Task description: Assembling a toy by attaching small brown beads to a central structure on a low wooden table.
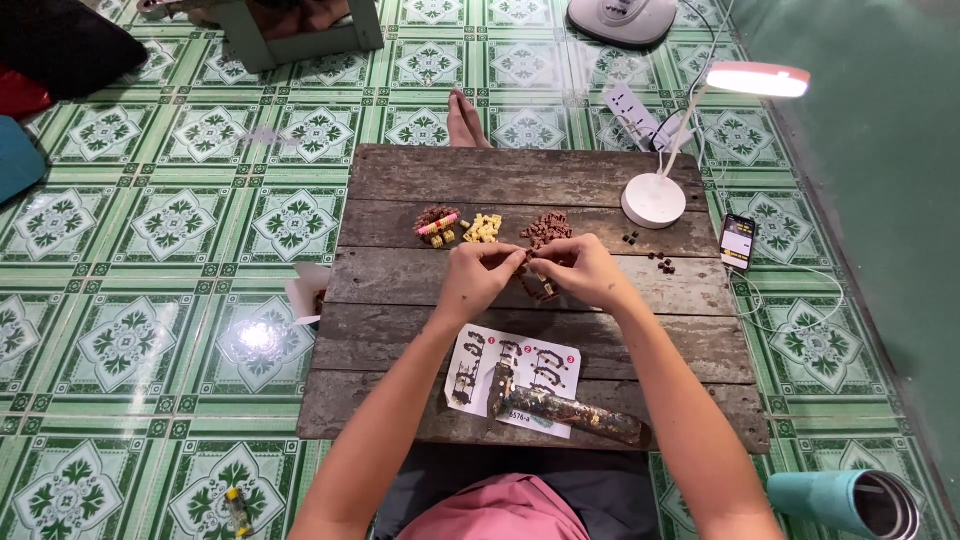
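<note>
Low wood table (400,330) w/ brick piles (546,229), instruction sheet (470,350), lamp (655,200), phone (738,241).

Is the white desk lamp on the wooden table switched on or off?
On. The head of the desk lamp glows bright white, and its round base stands on the wooden table.

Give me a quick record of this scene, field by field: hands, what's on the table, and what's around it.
Left hand: pinching small brown brick assembly
Right hand: gripping the same assembly
Table: weathered wood planks
Piles: brown pieces, yellow pieces, mixed pieces
Near edge: instruction sheet, paint-stained tube
Lamp: white, lit
Phone: on the table's right edge
Floor: green patterned tiles
</note>
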